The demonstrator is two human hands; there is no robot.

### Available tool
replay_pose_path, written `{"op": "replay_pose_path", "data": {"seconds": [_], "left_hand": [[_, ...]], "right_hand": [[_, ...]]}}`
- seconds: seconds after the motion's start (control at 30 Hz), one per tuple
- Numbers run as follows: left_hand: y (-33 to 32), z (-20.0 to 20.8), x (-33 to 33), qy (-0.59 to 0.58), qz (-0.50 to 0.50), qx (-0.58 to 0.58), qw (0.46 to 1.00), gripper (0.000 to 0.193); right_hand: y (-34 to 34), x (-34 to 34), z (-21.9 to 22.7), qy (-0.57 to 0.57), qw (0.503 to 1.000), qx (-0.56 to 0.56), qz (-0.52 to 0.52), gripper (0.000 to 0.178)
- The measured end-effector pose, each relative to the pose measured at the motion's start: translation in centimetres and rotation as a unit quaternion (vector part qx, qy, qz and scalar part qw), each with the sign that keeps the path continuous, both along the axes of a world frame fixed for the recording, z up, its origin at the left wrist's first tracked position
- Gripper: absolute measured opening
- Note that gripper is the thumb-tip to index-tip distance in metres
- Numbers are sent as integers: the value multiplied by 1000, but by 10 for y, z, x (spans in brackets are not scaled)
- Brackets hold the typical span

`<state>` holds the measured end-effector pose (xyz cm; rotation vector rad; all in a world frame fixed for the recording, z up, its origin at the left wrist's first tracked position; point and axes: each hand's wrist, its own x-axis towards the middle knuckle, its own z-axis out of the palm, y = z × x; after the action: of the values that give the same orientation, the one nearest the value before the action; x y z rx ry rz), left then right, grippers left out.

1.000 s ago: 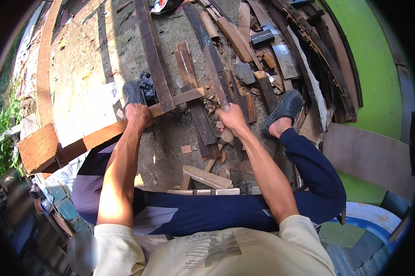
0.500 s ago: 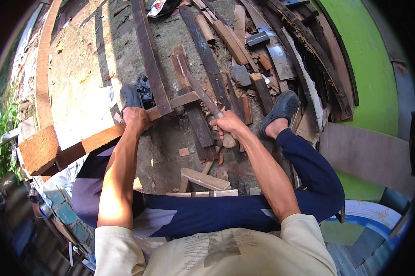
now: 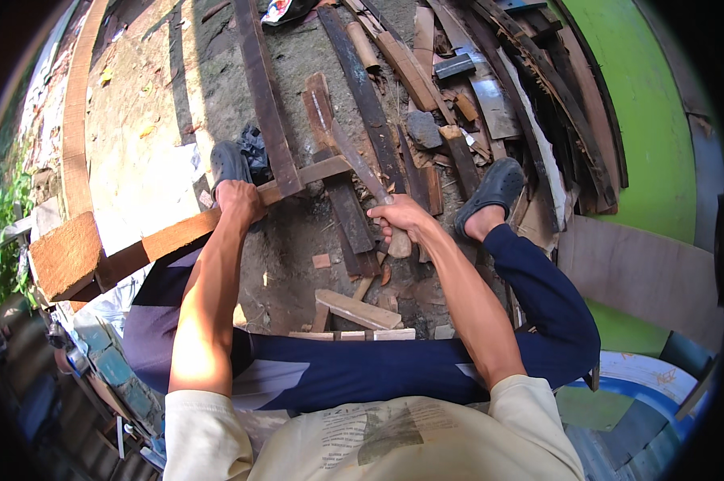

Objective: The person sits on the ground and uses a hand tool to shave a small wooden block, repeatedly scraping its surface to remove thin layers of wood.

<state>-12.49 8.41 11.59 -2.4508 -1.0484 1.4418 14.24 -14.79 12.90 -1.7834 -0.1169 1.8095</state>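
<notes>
My left hand is closed round a long wooden beam, which runs from a thick orange-brown end at the left to a thinner end near the middle. In my right hand is the wooden handle of a machete. Its dark blade points away from me and to the left, close beside the beam's thin tip; whether they touch I cannot tell. Beneath that tip lie crossed dark wood pieces on the ground. A long dark plank reaches the beam between my hands.
Piled boards and offcuts fill the far right, beside a green wall. A grey stone lies among them. My feet, in dark clogs, stand on either side. A pale wood block is close to my legs.
</notes>
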Motion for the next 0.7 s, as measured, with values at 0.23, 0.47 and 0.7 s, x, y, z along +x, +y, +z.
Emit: {"op": "replay_pose_path", "data": {"seconds": [0.23, 0.47, 0.7], "left_hand": [[-2, 5, 3, 5, 9, -17, 1000, 25], [-6, 19, 5, -11, 31, -11, 999, 34], [-2, 9, 6, 9, 17, -18, 1000, 25]], "right_hand": [[0, 3, 8, 79, 996, -29, -26, 15], [8, 13, 19, -188, 974, 96, -82, 23], [11, 22, 0, 41, 997, -13, 61, 14]]}}
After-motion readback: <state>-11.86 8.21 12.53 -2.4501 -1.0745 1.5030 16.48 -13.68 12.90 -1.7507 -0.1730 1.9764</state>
